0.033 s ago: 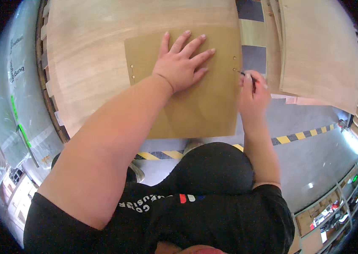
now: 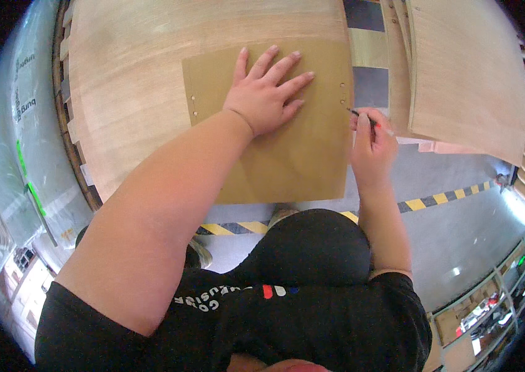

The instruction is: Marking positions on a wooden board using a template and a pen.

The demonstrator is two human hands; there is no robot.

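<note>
A flat tan-brown board (image 2: pixel 300 149) with small round holes near its left and right edges lies on a larger wooden sheet (image 2: pixel 132 56). My left hand (image 2: pixel 265 96) rests flat on this board, its fingers spread. Just off the right edge, my right hand (image 2: pixel 374 139) pinches a slim black pen (image 2: pixel 354 112). The pen points left, and its tip sits by the board's edge, a little below the lower right-hand hole. Whether the tip touches the board I cannot tell.
More wooden sheets (image 2: pixel 467 80) are stacked at the right, beyond a gap. Plastic-wrapped goods (image 2: pixel 26 124) stand along the left side. Black-and-yellow tape (image 2: pixel 442 198) crosses the grey floor. A metal rack (image 2: pixel 492 310) holding various items is at the lower right.
My right hand has moved slightly toward me with the pen, whose tip has come away from near the lower right-hand hole. My left hand has stayed in place.
</note>
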